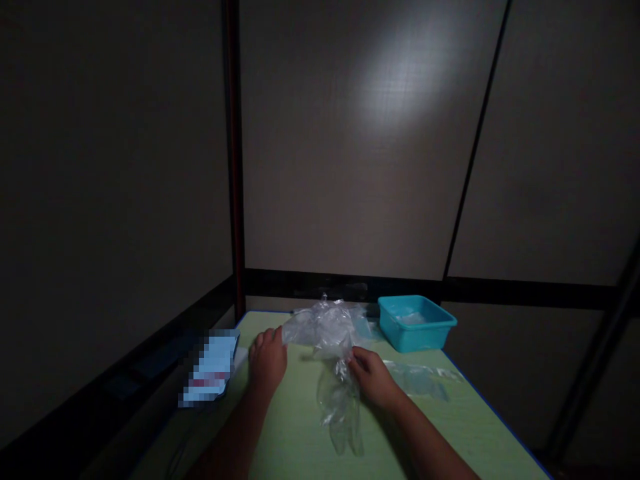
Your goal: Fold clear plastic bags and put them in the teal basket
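Note:
A crumpled pile of clear plastic gloves [325, 323] lies toward the back of the green table. My left hand [269, 357] is at the pile's left edge, its fingers curled down and closed on the thin plastic there; the fingertips are hidden. At the front of the pile, my right hand [374, 377] pinches a clear disposable glove [340, 407] between thumb and fingers. This glove stretches toward me, its see-through fingers pointing to the near side of the table.
A turquoise plastic basket [417, 337] with some clear plastic inside stands at the back right. In front of it lies a flat clear plastic packet [420, 381]. A blurred-out phone-like screen [213, 370] leans at the left. Panelled walls [350, 167] close off the table's back and left.

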Demonstrator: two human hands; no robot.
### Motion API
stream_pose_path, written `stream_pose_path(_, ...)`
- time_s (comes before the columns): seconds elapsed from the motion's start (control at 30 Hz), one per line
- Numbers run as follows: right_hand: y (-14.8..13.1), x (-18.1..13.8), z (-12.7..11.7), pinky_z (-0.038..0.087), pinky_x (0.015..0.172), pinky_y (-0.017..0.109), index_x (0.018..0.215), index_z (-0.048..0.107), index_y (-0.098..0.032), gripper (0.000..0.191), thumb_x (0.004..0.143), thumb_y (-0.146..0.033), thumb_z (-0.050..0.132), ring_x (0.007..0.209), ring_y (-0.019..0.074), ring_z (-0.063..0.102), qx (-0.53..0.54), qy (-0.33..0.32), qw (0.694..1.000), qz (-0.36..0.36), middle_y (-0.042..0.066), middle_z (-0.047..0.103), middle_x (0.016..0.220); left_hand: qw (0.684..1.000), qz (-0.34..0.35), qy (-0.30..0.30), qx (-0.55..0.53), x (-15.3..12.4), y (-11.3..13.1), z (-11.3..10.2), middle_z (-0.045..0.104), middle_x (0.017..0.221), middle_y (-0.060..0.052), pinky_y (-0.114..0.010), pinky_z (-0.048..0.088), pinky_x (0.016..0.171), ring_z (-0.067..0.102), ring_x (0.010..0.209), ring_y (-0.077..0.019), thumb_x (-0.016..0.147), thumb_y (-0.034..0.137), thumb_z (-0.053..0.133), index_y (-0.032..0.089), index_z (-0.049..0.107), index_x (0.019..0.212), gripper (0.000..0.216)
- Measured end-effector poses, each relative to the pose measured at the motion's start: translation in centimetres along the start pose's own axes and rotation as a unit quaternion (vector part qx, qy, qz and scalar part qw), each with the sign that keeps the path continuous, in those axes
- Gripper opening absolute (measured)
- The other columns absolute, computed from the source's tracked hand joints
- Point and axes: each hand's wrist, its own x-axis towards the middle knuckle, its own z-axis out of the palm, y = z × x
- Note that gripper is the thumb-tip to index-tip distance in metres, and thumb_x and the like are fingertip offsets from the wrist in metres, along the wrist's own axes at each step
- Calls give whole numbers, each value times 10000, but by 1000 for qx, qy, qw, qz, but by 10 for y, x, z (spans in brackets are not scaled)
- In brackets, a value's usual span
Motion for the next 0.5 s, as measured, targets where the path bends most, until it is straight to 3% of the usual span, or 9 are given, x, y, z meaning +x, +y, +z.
stream_pose_path(0.23,-3,-1,4,334,555,221,663,514,-157,297,821,-399,443,621,133,455,5,6,1000,7,-12,494,632,1000,-19,-8,7,8,-8,5,583,915,-128,-339,344,815,495,946,-254,809,96,402,117,588,962,242)
stream_pose_path(0.5,-6,-2,4,317,540,208,664,536,-150,312,829,-394,433,597,114,422,-22,-3,1000,-6,-19,481,618,997,-4,-9,-75,16,-9,10,609,863,-74,-273,391,753,563,854,-197,763,36,436,156,558,997,289)
